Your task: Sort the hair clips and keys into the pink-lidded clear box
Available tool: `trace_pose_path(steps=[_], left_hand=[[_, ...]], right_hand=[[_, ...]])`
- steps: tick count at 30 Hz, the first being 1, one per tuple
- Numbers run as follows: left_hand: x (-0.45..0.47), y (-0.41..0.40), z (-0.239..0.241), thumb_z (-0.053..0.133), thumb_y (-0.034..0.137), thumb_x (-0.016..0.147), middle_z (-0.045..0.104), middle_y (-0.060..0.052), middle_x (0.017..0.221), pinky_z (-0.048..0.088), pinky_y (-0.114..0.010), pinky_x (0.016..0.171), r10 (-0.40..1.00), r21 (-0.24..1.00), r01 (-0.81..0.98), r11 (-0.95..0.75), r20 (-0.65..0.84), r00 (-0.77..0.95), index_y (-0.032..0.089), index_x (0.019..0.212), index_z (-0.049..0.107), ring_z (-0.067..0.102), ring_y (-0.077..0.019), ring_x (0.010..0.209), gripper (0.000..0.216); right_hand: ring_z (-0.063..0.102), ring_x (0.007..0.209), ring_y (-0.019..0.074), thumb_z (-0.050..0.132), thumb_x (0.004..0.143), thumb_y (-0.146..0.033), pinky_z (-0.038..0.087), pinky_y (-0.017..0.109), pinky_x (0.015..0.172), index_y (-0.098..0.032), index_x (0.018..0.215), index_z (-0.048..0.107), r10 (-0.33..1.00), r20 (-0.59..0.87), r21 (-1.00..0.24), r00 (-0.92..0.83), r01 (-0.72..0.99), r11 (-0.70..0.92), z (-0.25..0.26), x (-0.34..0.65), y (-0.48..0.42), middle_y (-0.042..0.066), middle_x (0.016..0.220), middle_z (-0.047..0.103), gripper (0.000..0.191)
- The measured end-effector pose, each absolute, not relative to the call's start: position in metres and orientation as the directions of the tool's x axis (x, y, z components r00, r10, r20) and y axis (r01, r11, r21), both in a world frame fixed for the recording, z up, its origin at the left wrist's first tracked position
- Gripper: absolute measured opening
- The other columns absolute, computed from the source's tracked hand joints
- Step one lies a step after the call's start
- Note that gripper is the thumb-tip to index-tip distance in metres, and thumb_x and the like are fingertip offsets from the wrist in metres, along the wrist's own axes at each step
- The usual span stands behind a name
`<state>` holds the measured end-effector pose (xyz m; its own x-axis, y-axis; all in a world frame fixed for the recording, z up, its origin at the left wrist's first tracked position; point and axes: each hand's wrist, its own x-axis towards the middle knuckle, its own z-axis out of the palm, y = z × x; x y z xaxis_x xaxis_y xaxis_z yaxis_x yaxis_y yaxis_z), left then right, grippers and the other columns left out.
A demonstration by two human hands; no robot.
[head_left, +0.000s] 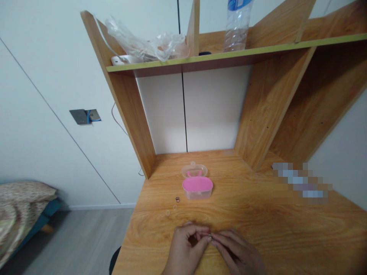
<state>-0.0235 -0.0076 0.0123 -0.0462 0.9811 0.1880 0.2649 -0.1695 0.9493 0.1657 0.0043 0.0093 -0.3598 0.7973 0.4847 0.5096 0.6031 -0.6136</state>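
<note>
The desk (286,236) before me is honey-brown, streaked with darker grain, and a yellow-green edge (212,55) runs along the shelf. Bright pink tops the box (197,185), whose sides look clear and faintly pinkish. One little band (177,199) is dark, others (168,212) pale. I see a blue bottle label (239,4), white wall (43,103), grey floor (94,233) and mottled beige-brown bedding (25,194).

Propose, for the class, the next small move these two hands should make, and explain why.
Perhaps the right hand should ease slightly aside while the left hand steadies the tiny item. Both hands meet at it above the wooden desk, and their fingers cover so much that it cannot be identified.
</note>
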Motion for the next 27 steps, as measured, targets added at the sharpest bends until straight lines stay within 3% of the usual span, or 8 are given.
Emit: trace_pose_path(steps=[6,12,21,27], left_hand=[[-0.024,-0.008,0.026,0.070,0.024,0.088,0.076,-0.003,0.073,0.050,-0.032,0.072,0.936,0.880,0.319,-0.351,0.332,0.115,0.033,0.097,0.082,0.062,-0.0202,0.071,0.018],[-0.023,-0.007,0.025,0.070,0.019,0.089,0.076,-0.004,0.075,0.048,-0.029,0.067,0.890,0.809,0.376,-0.453,0.437,0.131,0.028,0.100,0.081,0.060,-0.0201,0.071,0.018],[-0.022,-0.007,0.023,0.073,0.014,0.086,0.076,0.000,0.074,0.047,-0.027,0.066,0.855,0.759,0.414,-0.503,0.507,0.110,0.028,0.097,0.080,0.059,-0.0192,0.070,0.019],[-0.022,-0.008,0.023,0.072,0.016,0.087,0.076,-0.001,0.073,0.048,-0.027,0.066,0.862,0.762,0.427,-0.487,0.498,0.093,0.027,0.093,0.079,0.061,-0.0189,0.072,0.014]], right_hand=[[0.075,0.086,0.0182,0.058,0.096,-0.032,0.062,0.024,0.080,-0.030,0.100,0.075,0.840,0.457,-0.676,-0.294,0.499,0.543,0.008,0.165,0.005,0.002,0.095,0.078,0.017],[0.075,0.089,0.0174,0.058,0.098,-0.034,0.061,0.023,0.082,-0.030,0.104,0.074,0.822,0.487,-0.661,-0.297,0.490,0.568,0.001,0.167,0.006,0.002,0.097,0.077,0.018],[0.076,0.093,0.0176,0.055,0.098,-0.030,0.061,0.021,0.085,-0.032,0.113,0.075,0.811,0.472,-0.656,-0.344,0.477,0.585,0.000,0.170,0.008,0.002,0.103,0.078,0.025],[0.075,0.097,0.0201,0.059,0.095,-0.030,0.061,0.025,0.088,-0.029,0.114,0.075,0.852,0.438,-0.714,-0.287,0.464,0.524,-0.002,0.170,0.010,0.005,0.107,0.078,0.025]])
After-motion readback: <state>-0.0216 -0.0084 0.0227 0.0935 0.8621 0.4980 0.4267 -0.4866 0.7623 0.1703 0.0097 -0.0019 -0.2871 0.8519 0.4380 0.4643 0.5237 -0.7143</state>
